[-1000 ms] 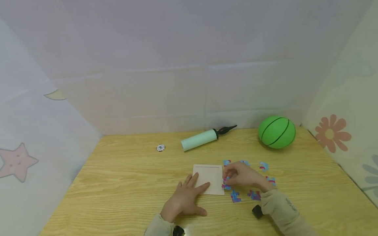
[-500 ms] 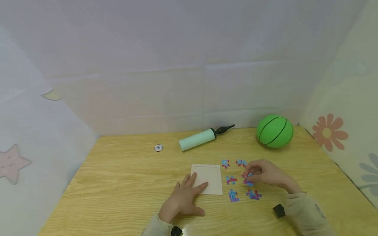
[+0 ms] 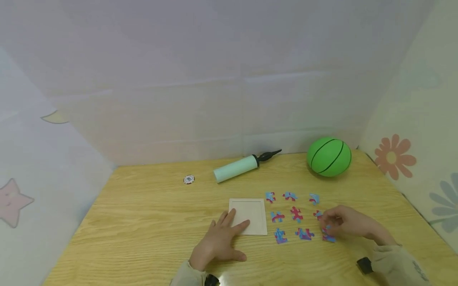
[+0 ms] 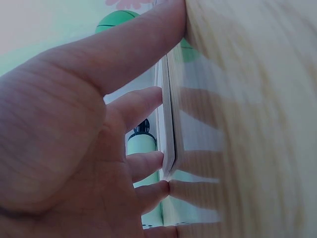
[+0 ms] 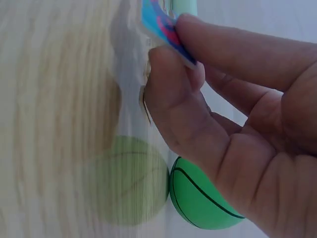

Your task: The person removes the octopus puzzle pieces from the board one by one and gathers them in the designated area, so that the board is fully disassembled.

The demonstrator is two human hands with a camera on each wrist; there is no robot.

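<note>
My left hand (image 3: pixel 220 241) rests with spread fingers on the near left part of a flat, square, off-white puzzle tray (image 3: pixel 255 218). In the left wrist view its fingertips touch the tray's edge (image 4: pixel 169 119). My right hand (image 3: pixel 348 223) pinches a blue, pink and purple jigsaw puzzle piece (image 3: pixel 328 238) between thumb and fingers. The right wrist view has this piece (image 5: pixel 163 27) tilted up off the tabletop. Just beyond that hand lies another piece (image 3: pixel 317 214), partly covered by the fingers. A mostly red piece (image 3: pixel 296 214) lies amid several others right of the tray.
Toward the back of the wooden table (image 3: pixel 150 222) lies a mint-green hand pump (image 3: pixel 236 169) with a black nozzle. A green ball (image 3: pixel 329 157) with black lines sits at the back right. A white poker chip (image 3: pixel 189 179) lies farther left. Fabric walls surround the table.
My right hand has moved from beside the tray rightward across the pieces to the near right one. It has left pieces spread in rows. The left hand stays on the tray.
</note>
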